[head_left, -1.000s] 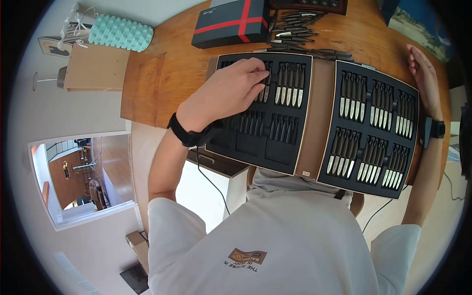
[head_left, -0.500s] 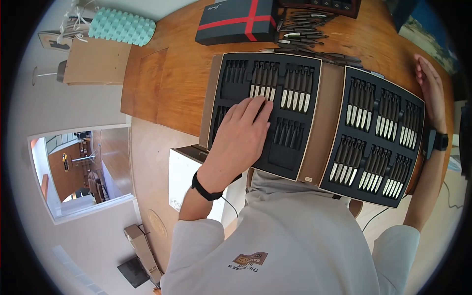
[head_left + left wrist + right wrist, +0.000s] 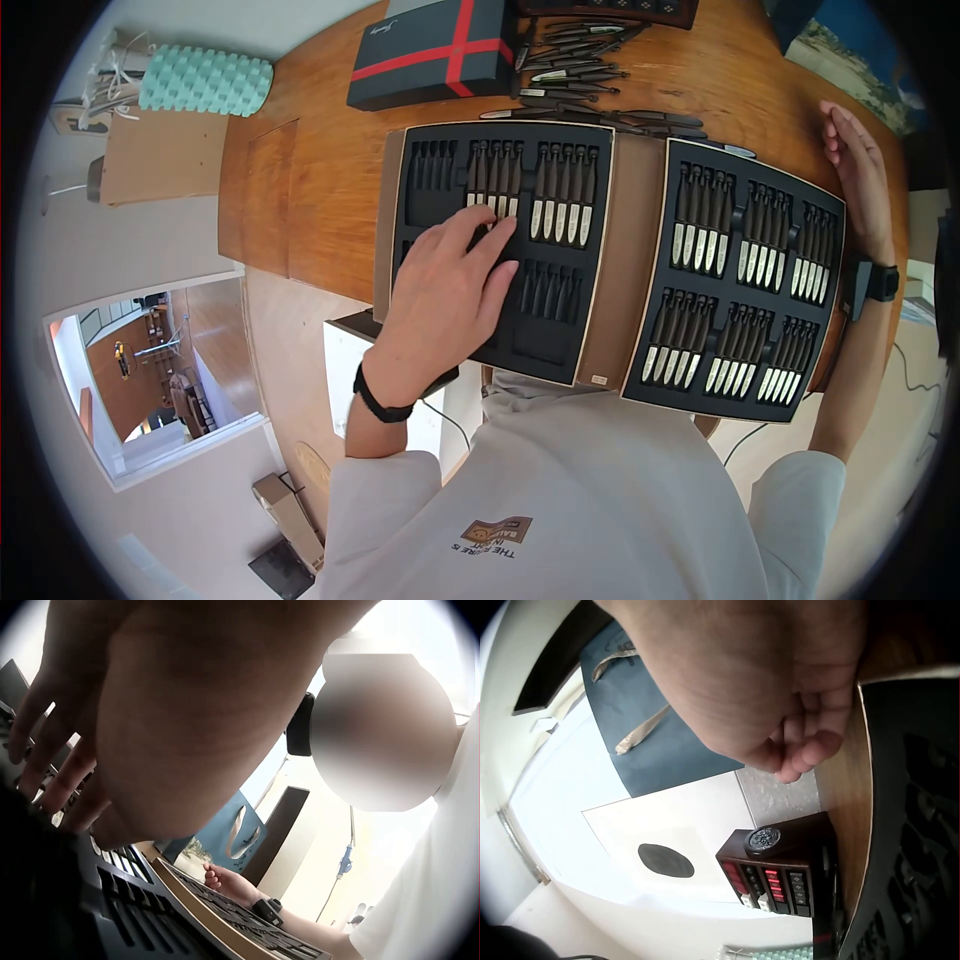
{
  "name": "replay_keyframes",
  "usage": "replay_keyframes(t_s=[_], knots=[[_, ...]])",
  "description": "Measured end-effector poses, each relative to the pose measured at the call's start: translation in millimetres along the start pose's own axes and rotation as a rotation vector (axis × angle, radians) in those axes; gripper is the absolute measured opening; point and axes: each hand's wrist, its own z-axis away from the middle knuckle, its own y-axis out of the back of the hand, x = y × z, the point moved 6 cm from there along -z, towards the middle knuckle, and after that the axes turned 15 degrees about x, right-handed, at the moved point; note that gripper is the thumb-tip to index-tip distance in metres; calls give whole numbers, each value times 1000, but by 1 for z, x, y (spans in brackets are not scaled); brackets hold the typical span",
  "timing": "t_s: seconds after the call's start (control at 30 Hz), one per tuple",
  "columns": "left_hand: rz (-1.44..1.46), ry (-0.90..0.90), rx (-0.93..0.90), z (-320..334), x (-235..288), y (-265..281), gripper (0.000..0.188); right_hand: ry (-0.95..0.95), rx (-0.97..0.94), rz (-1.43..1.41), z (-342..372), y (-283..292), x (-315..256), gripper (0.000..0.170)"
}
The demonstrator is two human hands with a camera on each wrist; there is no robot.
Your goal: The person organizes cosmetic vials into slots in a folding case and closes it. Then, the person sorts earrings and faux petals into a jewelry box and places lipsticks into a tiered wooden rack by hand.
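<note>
A brown folding case lies open, with a black slotted left tray (image 3: pixel 430 208) and right tray (image 3: pixel 732 284) on either side of its brown spine (image 3: pixel 620 250). Slim tools (image 3: pixel 493 175) with dark shafts and silver blade-like ends stand in rows in both trays. My left hand (image 3: pixel 440 290) is over the left tray, palm down. Its fingers lie loosely spread, index and middle fingertips right at the silver ends of the upper middle row. Beneath the hand, the lower left slots are hidden. My right hand (image 3: pixel 858 160) rests beyond the right tray, loosely curled and holding nothing.
Loose tools (image 3: pixel 575 72) lie piled behind the case. Beside them sits a black box (image 3: pixel 410 50) with a red ribbon. A dark wooden box (image 3: pixel 776 870) and a blue bag (image 3: pixel 630 697) stand near my right hand. A green foam roller (image 3: pixel 205 80) is at far left.
My left hand has moved from above the upper middle row down toward my body, baring that row's shafts. The head view has shifted slightly. My right hand stays in place.
</note>
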Motion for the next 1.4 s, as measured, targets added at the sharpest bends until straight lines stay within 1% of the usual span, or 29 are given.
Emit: replay_keyframes(t_s=[0.07, 0.13, 0.2, 0.23, 0.33, 0.37, 0.4, 0.47, 0.6, 0.7, 0.97, 1.07, 1.2, 1.27, 1.3, 1.37, 1.4], knots=[[19, 9, -54, -8, -2, 2, 31, -4, -1, -9, 0, -1, -1, 35], [62, -15, -44, -18, -8, 6, 29, -4, -1, -20, 1, -2, -2, 34], [55, -36, -184, -26, -12, 7, 29, -5, -25, -53, 2, -4, -4, 34], [57, -53, -216, -33, -13, 10, 26, -4, -27, -55, 2, -4, -4, 34], [78, -105, -231, -59, -20, 20, 22, -6, -31, -62, 1, -5, -3, 34], [62, -85, -171, -67, -22, 24, 20, -4, -29, -66, 1, -4, -3, 34], [58, -89, -171, -68, -24, 25, 20, -2, -45, -71, 1, -4, -3, 34], [-117, -116, -54, -69, -33, 27, 21, 1, -55, -82, -1, -3, -1, 34], [-60, -156, -103, -51, -37, 13, 23, 24, -75, -71, 0, -4, 0, 34], [-50, -120, -107, -42, -39, 7, 27, 22, -68, -49, 0, -5, -1, 35], [1, -121, -29, -42, -43, -1, 31, 18, -31, -16, 1, -5, -1, 34], [68, -84, -48, -45, -47, -2, 31, 13, -20, -6, 3, -6, 0, 34], [68, -52, -88, -53, -45, 0, 30, 8, -20, -21, 3, -7, -3, 34], [71, -45, -95, -59, -44, 0, 25, 16, -21, -29, 2, -6, -3, 33], [74, -48, -87, -64, -46, 1, 25, 19, -37, -41, 0, -5, -2, 33], [-64, -204, -149, -74, -44, -2, 19, 16, -53, -51, -1, -5, 0, 33], [-62, -206, -146, -82, -42, -1, 19, 19, -51, -49, -1, -5, 0, 33]])
